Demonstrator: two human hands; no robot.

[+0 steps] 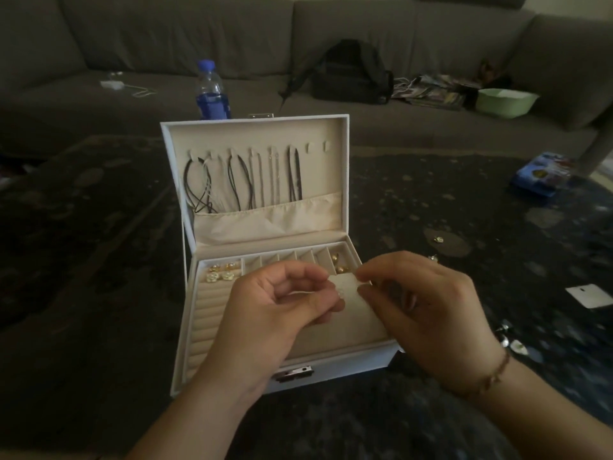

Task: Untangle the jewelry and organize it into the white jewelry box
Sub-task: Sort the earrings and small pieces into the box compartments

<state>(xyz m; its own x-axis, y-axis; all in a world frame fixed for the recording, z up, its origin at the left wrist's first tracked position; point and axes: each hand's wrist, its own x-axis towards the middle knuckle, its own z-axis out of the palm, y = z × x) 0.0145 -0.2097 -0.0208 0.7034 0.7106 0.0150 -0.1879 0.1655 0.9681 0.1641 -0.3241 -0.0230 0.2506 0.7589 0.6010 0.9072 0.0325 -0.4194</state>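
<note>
Both hands' fingers (320, 277) pinching small card (346, 287), apparently earring-bearing, above jewelry box (185, 327)

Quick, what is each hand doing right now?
Left hand: fingers pinched on a small pale item, too small to identify.
Right hand: fingers pinched on the same item's other side.

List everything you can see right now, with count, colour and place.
jewelry box: one, white, open, centre of rug.
necklaces: several, dark and pale, hanging in lid.
earrings: several, gold, back-left tray compartment; more back-right.
small card: one, white, pinched between both hands.
water bottle: one, blue cap, behind box.
backpack: one, black, on sofa.
bowl: one, green, sofa right.
sofa: one, grey, background.
left hand: over tray.
right hand: bracelet on wrist.
</note>
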